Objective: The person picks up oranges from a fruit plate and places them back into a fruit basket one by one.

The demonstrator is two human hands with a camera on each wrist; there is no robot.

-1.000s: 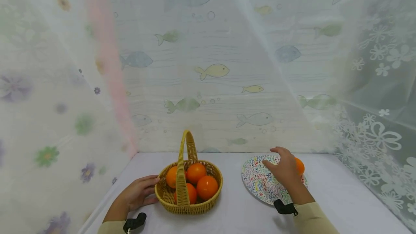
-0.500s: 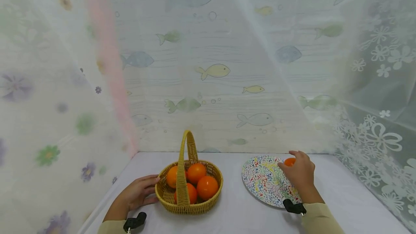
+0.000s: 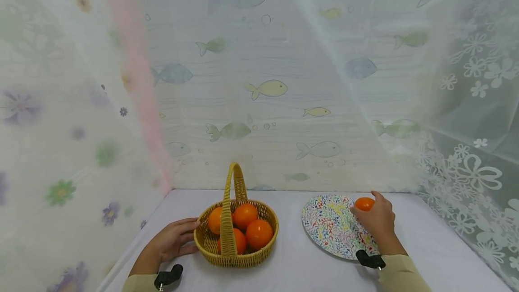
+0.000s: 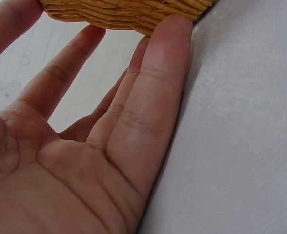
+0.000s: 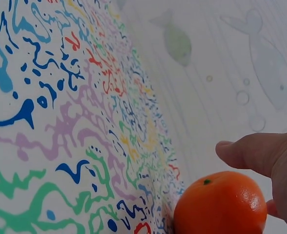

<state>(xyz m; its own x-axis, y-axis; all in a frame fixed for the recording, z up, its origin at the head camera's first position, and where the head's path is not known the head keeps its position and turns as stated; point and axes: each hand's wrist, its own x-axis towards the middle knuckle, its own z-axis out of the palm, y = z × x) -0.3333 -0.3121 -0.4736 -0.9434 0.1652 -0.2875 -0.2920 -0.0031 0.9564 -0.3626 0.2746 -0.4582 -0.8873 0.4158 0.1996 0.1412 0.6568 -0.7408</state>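
Observation:
My left hand [image 3: 172,242] rests beside a yellow woven basket [image 3: 237,261]. Its fingertips [image 4: 172,36] touch the basket's lower wall, the palm facing it. Inside the basket lie several oranges [image 3: 259,234] under a tall arched handle. On the right, my right hand [image 3: 378,220] is spread around a single orange [image 3: 365,204] at the far right part of a round multicoloured plate [image 3: 326,224]. In the right wrist view one finger reaches above this orange [image 5: 220,204] with a gap, and another shows behind it; the thumb is out of that view.
A white cloth [image 3: 288,256] covers the table. Behind it hangs a pale curtain [image 3: 267,139] with fish drawings, and flowered sheer curtains close in at the left and right. A black wrist camera [image 3: 168,276] sits at the left sleeve, another [image 3: 370,259] at the right.
My right hand has moved right across the plate, from left of the single orange to around it. The left hand and basket have stayed in place.

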